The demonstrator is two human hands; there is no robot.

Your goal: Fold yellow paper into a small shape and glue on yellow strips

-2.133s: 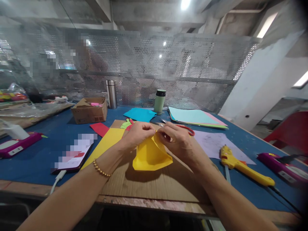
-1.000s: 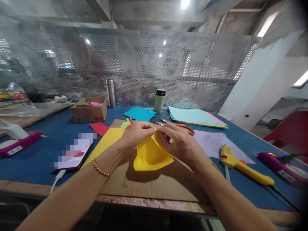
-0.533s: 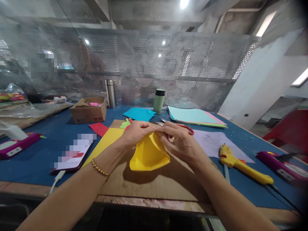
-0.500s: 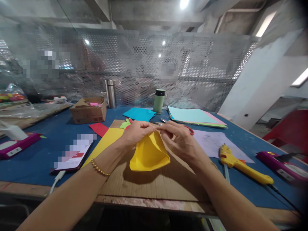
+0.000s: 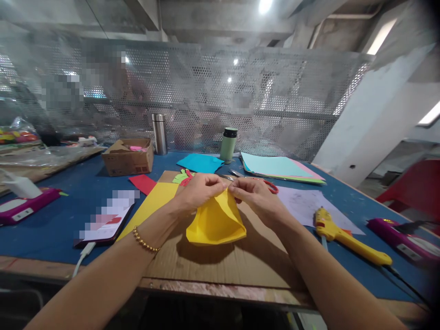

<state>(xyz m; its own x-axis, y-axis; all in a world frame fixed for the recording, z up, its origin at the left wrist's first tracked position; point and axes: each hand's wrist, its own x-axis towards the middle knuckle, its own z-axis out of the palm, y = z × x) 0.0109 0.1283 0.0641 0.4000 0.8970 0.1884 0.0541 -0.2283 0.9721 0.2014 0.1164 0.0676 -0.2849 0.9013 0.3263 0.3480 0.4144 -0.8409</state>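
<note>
A folded yellow paper piece [image 5: 216, 224], shaped like a hollow pouch with its wide opening toward me, hangs above a brown cardboard sheet [image 5: 220, 268]. My left hand [image 5: 202, 190] pinches its narrow top end from the left. From the right, my right hand [image 5: 254, 195] pinches the same end, fingers curled and close to the left fingertips. The exact fold between the fingertips is hidden. Scissors with red handles [image 5: 271, 186] lie partly behind my right hand. Red and green paper cutouts [image 5: 182, 177] lie just beyond my left hand.
Yellow paper [image 5: 149, 211] and a phone [image 5: 110, 224] lie left. A yellow glue gun [image 5: 347, 238] rests at right near lilac paper [image 5: 302, 204] and a purple power strip [image 5: 398, 238]. Behind stand a cardboard box [image 5: 129, 158], a steel flask [image 5: 159, 134], a green bottle [image 5: 228, 145] and stacked coloured paper [image 5: 278, 165].
My right hand's fingers have curled in and closed on the top of the yellow paper, where they were more stretched out before. The paper has shifted slightly right.
</note>
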